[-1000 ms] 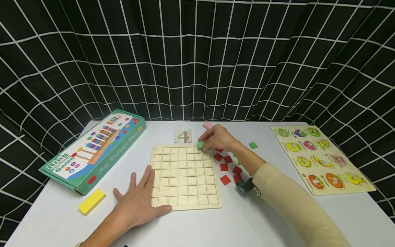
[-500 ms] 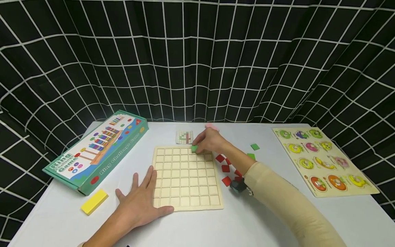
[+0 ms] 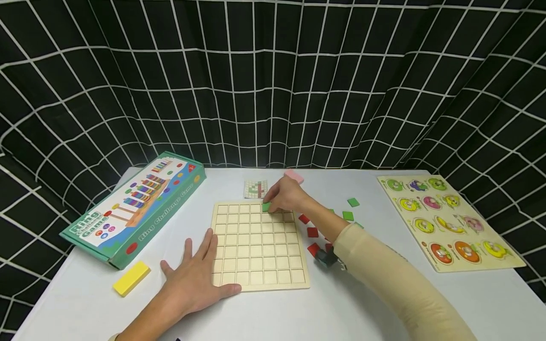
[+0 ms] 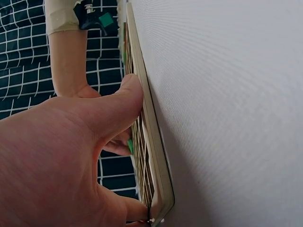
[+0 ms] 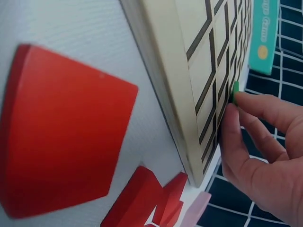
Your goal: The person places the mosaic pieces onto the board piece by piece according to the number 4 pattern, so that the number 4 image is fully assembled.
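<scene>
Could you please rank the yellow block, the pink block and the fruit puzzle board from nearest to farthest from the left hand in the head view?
1. Yellow block, just left of the left hand.
2. Pink block, at the table's far edge.
3. Fruit puzzle board, far right.

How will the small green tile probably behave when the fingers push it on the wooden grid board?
The green tile looks flat, thin and rigid, so it should probably slide, not roll or tip. It seems light: the right hand pinches it with fingertips only. The left hand lies flat against the grid board, which suggests the board may shift.
</scene>
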`<action>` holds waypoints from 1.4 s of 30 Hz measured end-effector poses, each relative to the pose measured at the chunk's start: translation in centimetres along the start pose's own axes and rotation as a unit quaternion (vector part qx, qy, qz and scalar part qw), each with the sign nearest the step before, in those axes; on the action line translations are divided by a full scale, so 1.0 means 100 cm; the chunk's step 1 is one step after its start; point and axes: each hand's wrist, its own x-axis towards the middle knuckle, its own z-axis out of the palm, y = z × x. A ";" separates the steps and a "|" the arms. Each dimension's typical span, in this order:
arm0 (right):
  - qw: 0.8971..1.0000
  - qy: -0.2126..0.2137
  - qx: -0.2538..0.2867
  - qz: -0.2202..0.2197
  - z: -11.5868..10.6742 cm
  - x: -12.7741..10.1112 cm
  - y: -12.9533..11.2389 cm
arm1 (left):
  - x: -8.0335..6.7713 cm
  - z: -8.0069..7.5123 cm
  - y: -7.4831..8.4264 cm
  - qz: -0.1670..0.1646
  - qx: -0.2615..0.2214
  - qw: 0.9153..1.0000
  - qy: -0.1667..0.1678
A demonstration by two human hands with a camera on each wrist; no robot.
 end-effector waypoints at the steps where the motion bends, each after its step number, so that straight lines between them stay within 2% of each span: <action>1: 1.000 0.003 -0.002 -0.002 0.001 0.000 0.000 | 0.000 0.000 0.000 0.000 0.000 1.000 0.001; 19: 1.000 0.001 -0.026 -0.010 0.006 -0.001 -0.001 | -0.003 0.001 0.000 -0.001 0.000 1.000 0.001; 31: 1.000 -0.009 0.006 -0.015 0.001 -0.001 0.002 | -0.002 0.001 0.001 0.000 -0.002 1.000 0.001; 42: 0.999 -0.011 0.031 -0.032 -0.016 -0.007 0.007 | -0.001 0.001 0.001 0.002 0.001 1.000 0.005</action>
